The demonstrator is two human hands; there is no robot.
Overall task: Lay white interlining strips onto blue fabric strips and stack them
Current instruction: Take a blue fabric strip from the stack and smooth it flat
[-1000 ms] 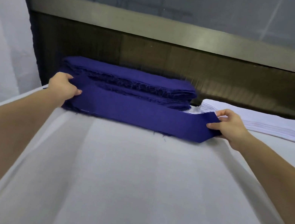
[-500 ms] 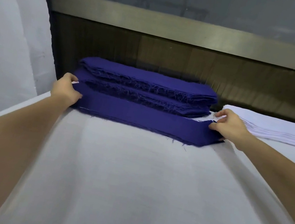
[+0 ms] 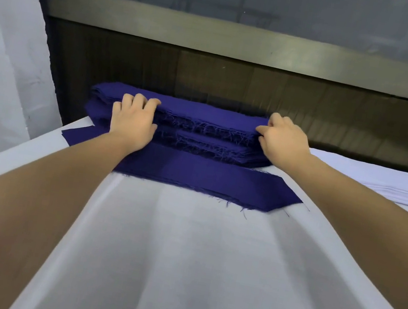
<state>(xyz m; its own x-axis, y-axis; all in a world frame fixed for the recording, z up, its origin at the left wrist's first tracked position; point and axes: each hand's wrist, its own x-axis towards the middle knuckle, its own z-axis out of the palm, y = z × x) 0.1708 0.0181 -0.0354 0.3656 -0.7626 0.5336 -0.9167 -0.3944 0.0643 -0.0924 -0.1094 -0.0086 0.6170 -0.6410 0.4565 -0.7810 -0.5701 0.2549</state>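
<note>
Left hand (image 3: 132, 120) and right hand (image 3: 281, 140) grip the blue fabric stack (image 3: 209, 117).

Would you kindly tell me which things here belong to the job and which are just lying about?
Belonging to the job: left hand and right hand, both gripping the blue fabric stack; single blue strip lying flat in front of it; white interlining stack at the right.
Just there: white table cover; metal rail; wooden panel; white curtain.

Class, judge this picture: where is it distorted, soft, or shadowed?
Head view: the wide lens bows the metal rail and enlarges the forearms; the frayed edge of the blue stack is slightly soft; faint shadows lie on the table cover beside both arms.
</note>
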